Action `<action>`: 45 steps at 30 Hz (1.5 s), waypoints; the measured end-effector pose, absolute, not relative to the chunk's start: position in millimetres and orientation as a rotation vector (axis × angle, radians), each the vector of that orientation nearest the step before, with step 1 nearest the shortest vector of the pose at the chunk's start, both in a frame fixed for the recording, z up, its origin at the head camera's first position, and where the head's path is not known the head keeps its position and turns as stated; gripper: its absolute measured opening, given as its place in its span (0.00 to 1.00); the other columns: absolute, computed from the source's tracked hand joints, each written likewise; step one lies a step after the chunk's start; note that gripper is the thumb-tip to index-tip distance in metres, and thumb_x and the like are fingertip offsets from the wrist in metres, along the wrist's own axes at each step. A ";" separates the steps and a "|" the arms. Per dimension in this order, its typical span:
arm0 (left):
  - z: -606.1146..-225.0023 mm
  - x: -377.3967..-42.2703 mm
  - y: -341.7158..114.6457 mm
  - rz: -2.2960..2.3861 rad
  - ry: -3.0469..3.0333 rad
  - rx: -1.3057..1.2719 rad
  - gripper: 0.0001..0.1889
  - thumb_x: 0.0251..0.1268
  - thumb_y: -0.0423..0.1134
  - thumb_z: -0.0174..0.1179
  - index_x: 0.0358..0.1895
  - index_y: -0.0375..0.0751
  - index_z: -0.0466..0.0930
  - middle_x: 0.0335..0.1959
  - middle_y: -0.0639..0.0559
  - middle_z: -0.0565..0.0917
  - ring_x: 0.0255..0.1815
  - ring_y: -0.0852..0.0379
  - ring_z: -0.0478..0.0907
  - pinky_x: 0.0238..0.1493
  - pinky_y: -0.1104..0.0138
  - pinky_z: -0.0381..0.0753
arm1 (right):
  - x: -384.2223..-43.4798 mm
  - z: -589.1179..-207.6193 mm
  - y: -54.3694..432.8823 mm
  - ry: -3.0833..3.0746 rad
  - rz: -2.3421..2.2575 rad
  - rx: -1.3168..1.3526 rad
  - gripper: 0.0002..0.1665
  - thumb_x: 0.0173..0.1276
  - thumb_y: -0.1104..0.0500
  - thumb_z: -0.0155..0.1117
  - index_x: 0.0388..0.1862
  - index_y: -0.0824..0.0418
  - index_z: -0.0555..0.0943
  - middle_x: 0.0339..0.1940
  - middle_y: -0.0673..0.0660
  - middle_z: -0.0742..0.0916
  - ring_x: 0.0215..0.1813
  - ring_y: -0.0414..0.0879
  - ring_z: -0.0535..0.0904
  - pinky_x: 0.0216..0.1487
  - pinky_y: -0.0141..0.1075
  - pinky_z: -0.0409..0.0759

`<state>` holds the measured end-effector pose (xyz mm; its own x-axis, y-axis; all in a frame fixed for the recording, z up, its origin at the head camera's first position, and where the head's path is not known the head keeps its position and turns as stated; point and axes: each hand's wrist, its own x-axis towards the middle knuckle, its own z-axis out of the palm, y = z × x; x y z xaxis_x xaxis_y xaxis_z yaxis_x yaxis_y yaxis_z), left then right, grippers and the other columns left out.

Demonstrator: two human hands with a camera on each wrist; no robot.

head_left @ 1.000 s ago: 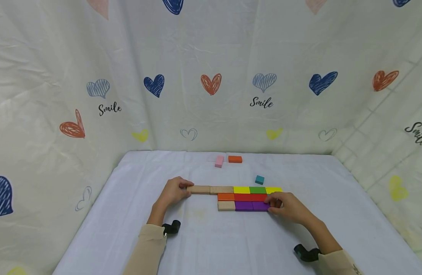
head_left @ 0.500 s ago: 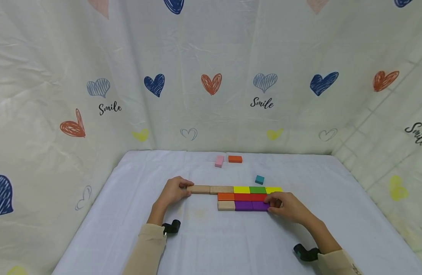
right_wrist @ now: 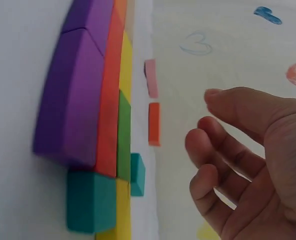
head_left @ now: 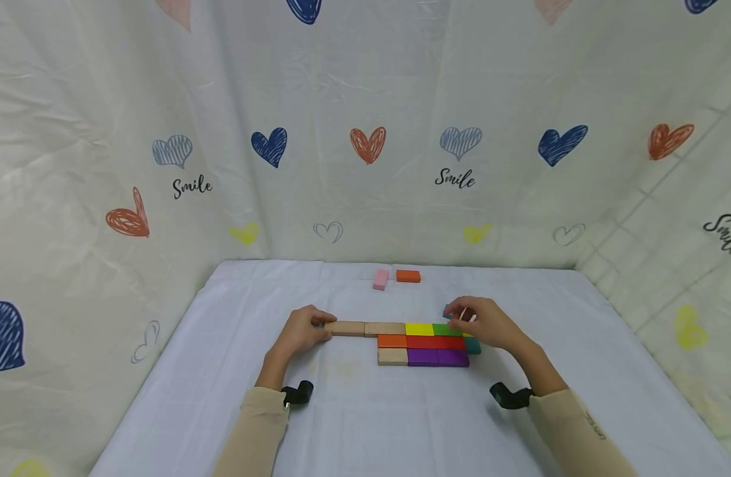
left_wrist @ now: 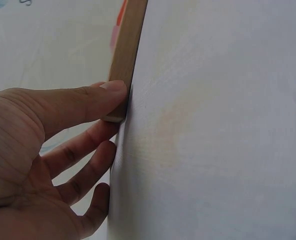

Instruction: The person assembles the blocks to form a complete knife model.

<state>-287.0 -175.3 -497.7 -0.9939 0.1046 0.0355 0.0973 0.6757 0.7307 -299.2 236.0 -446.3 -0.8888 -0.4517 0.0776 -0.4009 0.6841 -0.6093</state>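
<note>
At the left end of the back row, my left hand (head_left: 298, 332) pinches a plain wooden block (left_wrist: 129, 45) between thumb and fingertips. A second wooden block (head_left: 385, 328) continues that row, then yellow (head_left: 419, 329), green (right_wrist: 124, 135) and yellow blocks. In front run orange (head_left: 392, 341) and red blocks (head_left: 435, 342), ending in a teal block (right_wrist: 91, 201). The nearest row has a wooden block (head_left: 392, 357) and purple blocks (head_left: 422, 358). My right hand (head_left: 483, 322) hovers over the back row's right end, fingers loosely bent and holding nothing, near a loose teal block (right_wrist: 137, 174).
A pink block (head_left: 380, 279) and an orange block (head_left: 408, 276) lie near the far edge of the white-covered table (head_left: 365, 424). Behind it hangs a pale curtain (head_left: 318, 86) printed with hearts. A black wrist camera (head_left: 511, 396) sits on my right wrist.
My right hand has left the right end of the front rows and moved back toward the loose teal block, uncovering the teal block in the red row. My left hand keeps its place.
</note>
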 end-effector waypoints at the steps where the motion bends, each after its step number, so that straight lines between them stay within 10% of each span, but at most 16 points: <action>1: -497.8 -287.2 -175.7 1.250 2.864 0.171 0.17 0.54 0.32 0.76 0.48 0.50 0.92 0.44 0.54 0.87 0.50 0.52 0.81 0.54 0.54 0.80 | -305.1 -445.4 231.7 2.806 -1.007 -0.706 0.14 0.69 0.60 0.71 0.52 0.60 0.85 0.38 0.51 0.86 0.40 0.46 0.79 0.39 0.31 0.81; 24: -498.2 -287.5 -176.2 1.256 2.851 0.147 0.17 0.52 0.31 0.77 0.47 0.50 0.92 0.44 0.53 0.86 0.50 0.51 0.81 0.56 0.52 0.80 | -415.4 -466.6 175.6 2.619 -1.149 -0.407 0.44 0.72 0.56 0.68 0.83 0.50 0.60 0.80 0.64 0.67 0.55 0.59 0.78 0.56 0.48 0.83; 32: -498.9 -288.3 -174.5 1.254 2.858 0.159 0.17 0.53 0.31 0.77 0.47 0.49 0.92 0.44 0.53 0.86 0.50 0.51 0.81 0.56 0.52 0.80 | -425.5 -476.9 171.5 2.637 -1.059 -0.328 0.48 0.71 0.57 0.68 0.84 0.49 0.56 0.78 0.65 0.69 0.66 0.61 0.71 0.66 0.56 0.76; 45: -500.2 -291.3 -175.4 1.225 2.877 0.163 0.18 0.53 0.32 0.77 0.48 0.50 0.92 0.44 0.54 0.86 0.49 0.53 0.80 0.54 0.54 0.80 | -431.5 -481.0 161.9 2.737 -0.950 -0.352 0.36 0.70 0.62 0.67 0.76 0.56 0.71 0.54 0.66 0.80 0.45 0.54 0.75 0.44 0.38 0.76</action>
<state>-291.3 -175.4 -500.2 -0.9945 0.1000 0.0310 0.0916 0.6882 0.7197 -431.5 161.9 -481.0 -0.9466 -0.2951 -0.1297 -0.1512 0.7619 -0.6298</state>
